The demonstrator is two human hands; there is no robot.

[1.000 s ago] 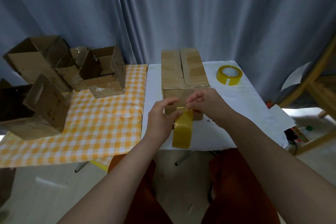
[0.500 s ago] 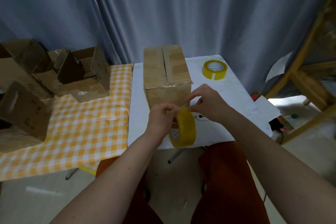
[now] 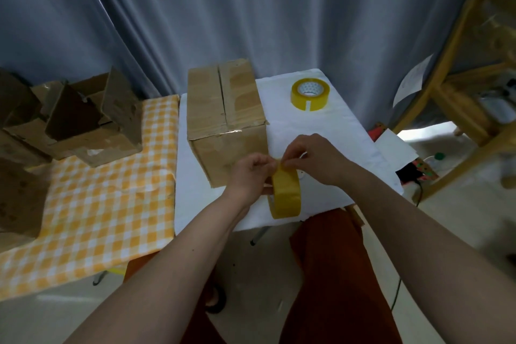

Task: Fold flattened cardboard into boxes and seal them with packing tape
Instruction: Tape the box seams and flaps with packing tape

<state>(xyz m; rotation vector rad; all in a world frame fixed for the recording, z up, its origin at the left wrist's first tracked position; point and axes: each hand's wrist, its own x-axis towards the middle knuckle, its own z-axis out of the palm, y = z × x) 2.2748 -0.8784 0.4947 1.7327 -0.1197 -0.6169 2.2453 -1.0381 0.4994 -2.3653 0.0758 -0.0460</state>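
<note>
A closed cardboard box [image 3: 226, 109] stands on the white table [image 3: 329, 131], its top flaps meeting along a centre seam. In front of its near right corner my left hand [image 3: 250, 179] grips a yellow roll of packing tape [image 3: 286, 194] held on edge. My right hand [image 3: 315, 156] pinches the tape's loose end at the top of the roll. Both hands hover just off the box's front face. A second yellow tape roll [image 3: 310, 93] lies flat at the table's far right.
Several open, partly folded cardboard boxes [image 3: 83, 120] crowd the orange checked tablecloth [image 3: 106, 204] on the left. A wooden frame [image 3: 460, 86] with papers stands to the right. Grey curtains hang behind. My knees in red trousers [image 3: 335, 274] sit under the table edge.
Both hands and the tape roll have drawn back from the box's front face toward me and to the right. The roll has turned on edge, and my right hand now pinches at its top.
</note>
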